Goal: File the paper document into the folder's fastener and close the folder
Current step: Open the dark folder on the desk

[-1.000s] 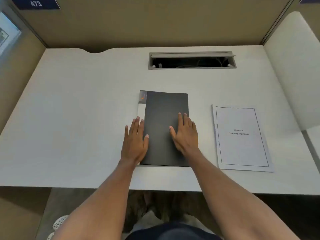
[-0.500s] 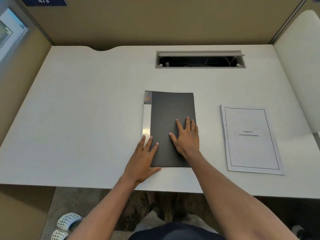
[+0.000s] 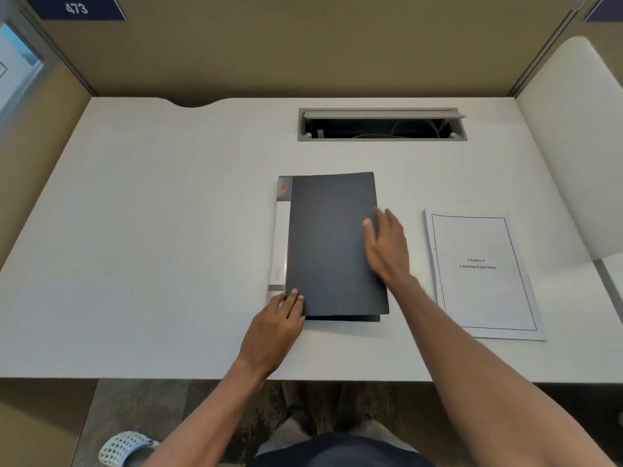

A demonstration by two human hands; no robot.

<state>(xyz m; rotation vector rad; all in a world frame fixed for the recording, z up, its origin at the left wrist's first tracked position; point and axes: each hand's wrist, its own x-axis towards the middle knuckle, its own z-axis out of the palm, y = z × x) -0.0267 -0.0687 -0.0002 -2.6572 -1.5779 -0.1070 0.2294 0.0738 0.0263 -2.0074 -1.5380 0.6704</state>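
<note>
A dark folder [image 3: 328, 244] with a white spine strip lies in the middle of the white desk [image 3: 151, 230]. Its front cover sits slightly askew over the back cover and is raised a little along the right edge. My right hand [image 3: 387, 254] is at that right edge, thumb on top and fingers curled around the cover. My left hand [image 3: 276, 326] rests on the folder's near left corner, fingertips pressing it down. The paper document [image 3: 482, 274], a stapled stack with a printed title page, lies flat to the right of the folder, untouched.
A grey cable slot [image 3: 382, 124] with its lid raised is set into the desk behind the folder. Brown partition walls [image 3: 269, 48] close the back and left. A white panel [image 3: 573, 146] stands on the right. A white perforated sandal [image 3: 124, 448] shows under the desk.
My right hand slid from flat on the cover to its right edge and took hold of it. My left hand moved down to the folder's near left corner. The cover has lifted slightly.
</note>
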